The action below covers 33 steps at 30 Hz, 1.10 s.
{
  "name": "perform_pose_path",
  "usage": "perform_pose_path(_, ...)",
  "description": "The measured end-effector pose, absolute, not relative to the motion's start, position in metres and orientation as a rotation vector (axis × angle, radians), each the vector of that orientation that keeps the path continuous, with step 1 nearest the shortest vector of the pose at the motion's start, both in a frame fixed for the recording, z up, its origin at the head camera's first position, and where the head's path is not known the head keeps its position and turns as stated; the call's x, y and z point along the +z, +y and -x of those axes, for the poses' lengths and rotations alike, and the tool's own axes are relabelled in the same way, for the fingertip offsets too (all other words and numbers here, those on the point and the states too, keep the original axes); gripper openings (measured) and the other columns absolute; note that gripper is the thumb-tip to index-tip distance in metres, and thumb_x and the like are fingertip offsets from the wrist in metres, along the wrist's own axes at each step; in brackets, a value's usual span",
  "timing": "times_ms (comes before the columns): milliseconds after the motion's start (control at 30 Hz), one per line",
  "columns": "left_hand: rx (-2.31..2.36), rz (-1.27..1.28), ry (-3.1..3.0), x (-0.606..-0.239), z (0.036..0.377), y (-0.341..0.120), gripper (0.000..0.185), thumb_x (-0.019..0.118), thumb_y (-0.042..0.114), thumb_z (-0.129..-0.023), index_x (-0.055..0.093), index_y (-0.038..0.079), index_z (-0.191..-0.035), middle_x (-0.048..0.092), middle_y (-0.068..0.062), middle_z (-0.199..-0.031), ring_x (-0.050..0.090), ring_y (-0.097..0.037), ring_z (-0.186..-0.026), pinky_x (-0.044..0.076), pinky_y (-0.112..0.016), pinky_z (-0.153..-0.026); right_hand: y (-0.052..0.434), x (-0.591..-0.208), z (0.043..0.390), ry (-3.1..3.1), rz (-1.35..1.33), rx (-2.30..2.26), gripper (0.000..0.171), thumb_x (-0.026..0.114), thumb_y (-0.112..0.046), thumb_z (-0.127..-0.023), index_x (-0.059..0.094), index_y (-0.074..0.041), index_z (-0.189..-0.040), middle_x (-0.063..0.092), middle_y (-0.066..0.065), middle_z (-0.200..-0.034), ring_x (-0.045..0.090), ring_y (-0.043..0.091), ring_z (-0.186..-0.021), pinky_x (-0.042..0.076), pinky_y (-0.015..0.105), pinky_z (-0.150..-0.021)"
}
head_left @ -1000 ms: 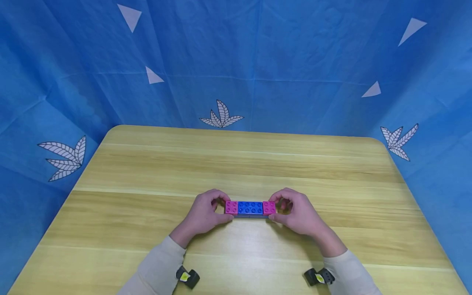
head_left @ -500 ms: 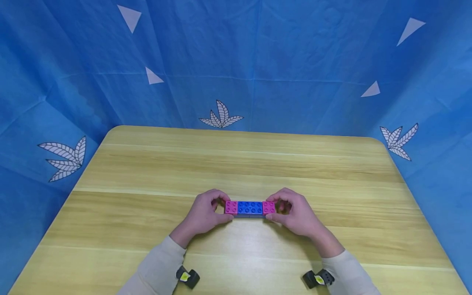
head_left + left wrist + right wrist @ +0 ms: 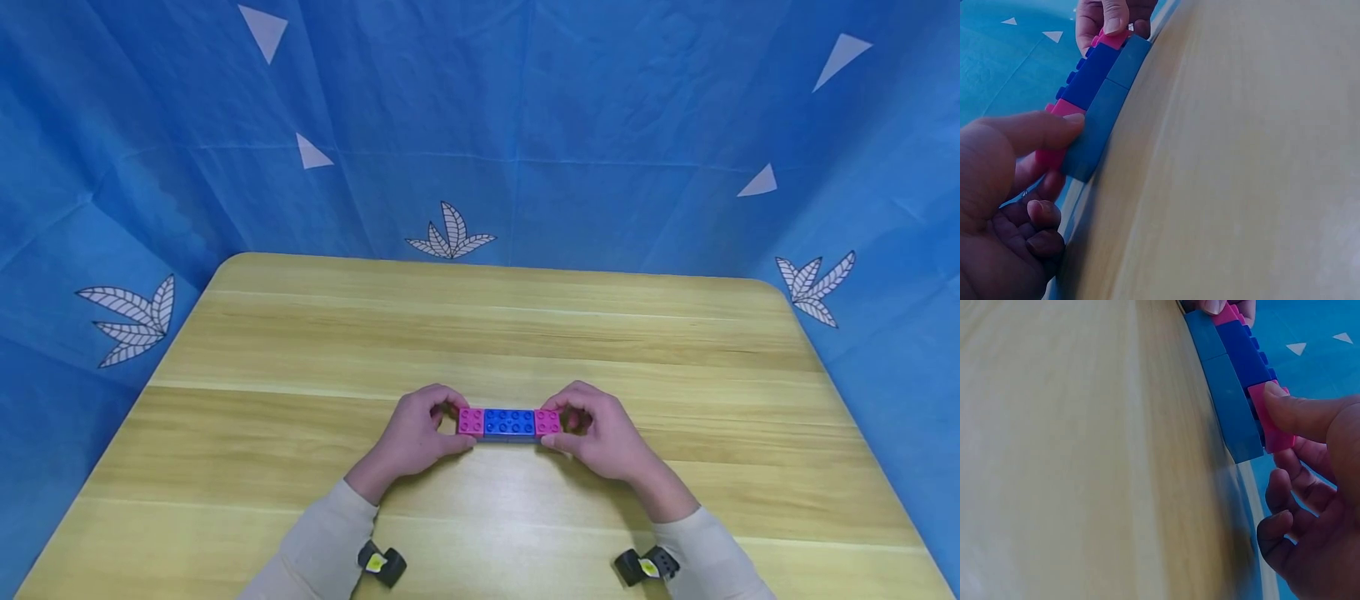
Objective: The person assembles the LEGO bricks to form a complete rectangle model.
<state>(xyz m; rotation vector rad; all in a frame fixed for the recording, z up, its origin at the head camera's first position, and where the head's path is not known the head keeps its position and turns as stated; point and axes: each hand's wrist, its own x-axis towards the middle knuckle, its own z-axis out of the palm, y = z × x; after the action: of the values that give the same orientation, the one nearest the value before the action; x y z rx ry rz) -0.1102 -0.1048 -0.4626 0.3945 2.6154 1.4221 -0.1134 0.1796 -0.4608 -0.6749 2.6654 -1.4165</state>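
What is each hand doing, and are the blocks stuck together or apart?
left hand: pinches the left pink block.
right hand: pinches the right pink block.
dark blue block: sits between the pink ones, on the same layer.
lighter blue blocks: two end to end under the top row, resting on the table.

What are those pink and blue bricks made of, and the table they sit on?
The bricks look like moulded plastic: bright even colour, crisp edges, round studs on top, a slight sheen. The table looks like pale wood or a wood-print laminate: long grain lines and plank seams, smooth matt surface. Which of the two cannot be told. The left hand and right hand pinch the ends.
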Motion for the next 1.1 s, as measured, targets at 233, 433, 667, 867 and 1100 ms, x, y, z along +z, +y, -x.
perform_pose_path(233,1.418,-0.374,2.61,-0.462,0.11,-0.103,0.035,0.086,0.022,-0.067,0.063,0.022,-0.093,0.057,0.001,-0.086,0.045,-0.015,-0.067,0.036,-0.025,-0.056,0.18,-0.461,0.113,2.675,0.691,-1.395,0.032,0.085,-0.018,-0.068,0.068,-0.024,-0.095,0.056,-0.008,-0.082,0.052,0.017,-0.068,0.044,0.029,-0.057)
perform_pose_path(433,1.435,-0.364,2.602,-0.462,0.109,-0.104,0.034,0.086,0.023,-0.067,0.064,0.022,-0.093,0.057,-0.001,-0.085,0.043,-0.014,-0.064,0.035,-0.024,-0.054,0.179,-0.461,0.113,2.674,0.728,-1.404,0.032,0.084,-0.017,-0.068,0.069,-0.02,-0.096,0.057,-0.008,-0.084,0.052,0.017,-0.068,0.046,0.029,-0.059)
perform_pose_path(667,1.454,-0.334,2.594,-0.464,0.11,-0.102,0.033,0.086,0.024,-0.066,0.065,0.024,-0.091,0.056,-0.004,-0.08,0.042,-0.014,-0.06,0.033,-0.024,-0.053,0.179,-0.46,0.113,2.686,0.735,-1.393,0.033,0.084,-0.015,-0.068,0.069,-0.019,-0.097,0.058,-0.008,-0.085,0.054,0.017,-0.07,0.047,0.03,-0.061)
perform_pose_path(867,1.44,-0.293,2.592,-0.464,0.106,-0.101,0.033,0.087,0.024,-0.065,0.066,0.024,-0.091,0.058,-0.003,-0.081,0.042,-0.014,-0.058,0.034,-0.024,-0.051,0.181,-0.465,0.109,2.677,0.706,-1.403,0.032,0.084,-0.018,-0.07,0.069,-0.02,-0.098,0.057,-0.007,-0.084,0.054,0.019,-0.072,0.048,0.031,-0.062)
perform_pose_path(1100,1.436,-0.33,2.641,-0.463,0.106,-0.103,0.035,0.087,0.025,-0.065,0.065,0.024,-0.092,0.055,-0.004,-0.076,0.04,-0.011,-0.056,0.033,-0.023,-0.049,0.18,-0.47,0.107,2.711,0.669,-1.502,0.033,0.084,-0.022,-0.069,0.069,-0.02,-0.099,0.057,-0.008,-0.081,0.053,0.017,-0.069,0.047,0.029,-0.058)
